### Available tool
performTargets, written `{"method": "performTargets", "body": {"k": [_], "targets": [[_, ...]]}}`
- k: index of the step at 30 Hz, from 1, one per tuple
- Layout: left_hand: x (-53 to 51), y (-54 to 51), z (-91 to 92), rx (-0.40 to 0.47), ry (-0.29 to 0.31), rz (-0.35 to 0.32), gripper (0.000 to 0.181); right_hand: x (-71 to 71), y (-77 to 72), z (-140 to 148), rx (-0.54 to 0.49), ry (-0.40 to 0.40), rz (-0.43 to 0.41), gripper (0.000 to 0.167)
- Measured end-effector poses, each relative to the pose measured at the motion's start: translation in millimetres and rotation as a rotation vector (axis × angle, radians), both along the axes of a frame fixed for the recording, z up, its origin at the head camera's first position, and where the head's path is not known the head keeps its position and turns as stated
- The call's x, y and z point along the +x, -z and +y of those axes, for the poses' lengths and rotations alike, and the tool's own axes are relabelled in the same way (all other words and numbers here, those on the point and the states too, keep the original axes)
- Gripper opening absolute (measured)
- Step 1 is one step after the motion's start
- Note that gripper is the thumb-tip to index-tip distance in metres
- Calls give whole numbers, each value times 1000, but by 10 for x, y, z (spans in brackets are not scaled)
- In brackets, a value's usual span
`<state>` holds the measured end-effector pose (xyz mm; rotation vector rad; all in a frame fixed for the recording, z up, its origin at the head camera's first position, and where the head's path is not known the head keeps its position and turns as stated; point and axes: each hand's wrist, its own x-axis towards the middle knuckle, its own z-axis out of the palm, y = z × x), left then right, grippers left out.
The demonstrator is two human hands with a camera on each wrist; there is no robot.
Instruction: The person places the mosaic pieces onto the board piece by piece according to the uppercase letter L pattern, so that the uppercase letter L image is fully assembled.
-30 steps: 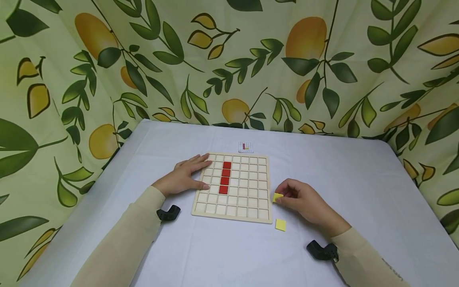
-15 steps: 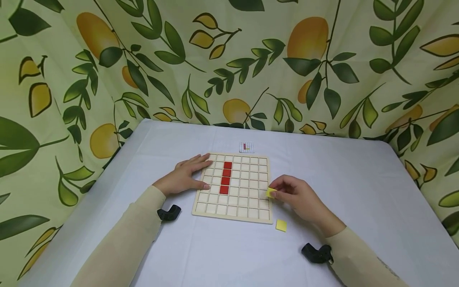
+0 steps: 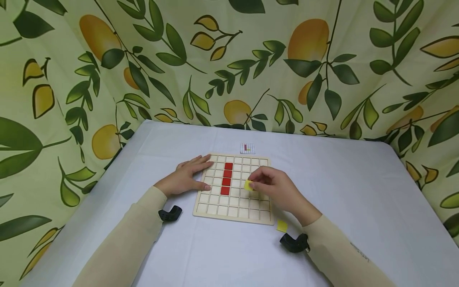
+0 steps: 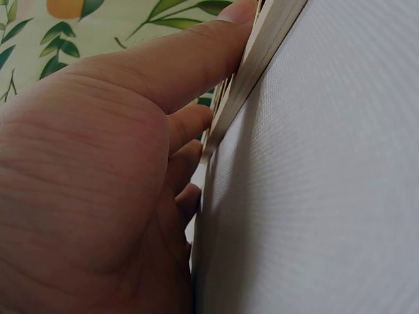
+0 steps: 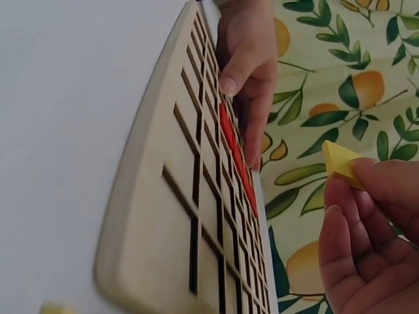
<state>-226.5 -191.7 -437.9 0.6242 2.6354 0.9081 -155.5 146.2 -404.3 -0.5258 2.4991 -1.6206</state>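
A square wooden grid board (image 3: 222,210) lies on the table, with a column of red tiles (image 3: 226,181) set in its left half. My left hand (image 3: 185,175) rests on the board's left edge, thumb and fingers spread over the rim. In the left wrist view the thumb touches the wooden edge. My right hand (image 3: 277,187) pinches a yellow square tile (image 5: 340,163) between thumb and fingers, held above the right half of the board. A second yellow tile (image 3: 282,226) lies on the cloth by the board's lower right corner, beneath the right forearm's side.
A small printed grid card (image 3: 247,148) with red and yellow marks lies just beyond the board. White cloth (image 3: 340,179) covers the table. A fruit-and-leaf patterned curtain (image 3: 229,59) hangs behind it. Black devices (image 3: 294,243) are strapped to both wrists.
My right hand has carried the yellow tile leftward from beside the board to over its right half. The left hand and the red tiles have stayed in place.
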Motion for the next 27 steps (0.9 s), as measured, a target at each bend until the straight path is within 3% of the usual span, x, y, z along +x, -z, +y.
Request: {"method": "performTargets", "body": {"k": [14, 27], "targets": [[11, -8, 18, -24, -18, -14, 96, -145, 175, -357, 131, -13, -128, 6], [1, 11, 7, -29, -17, -6, 96, -146, 241, -414, 240, -24, 6, 6]]}}
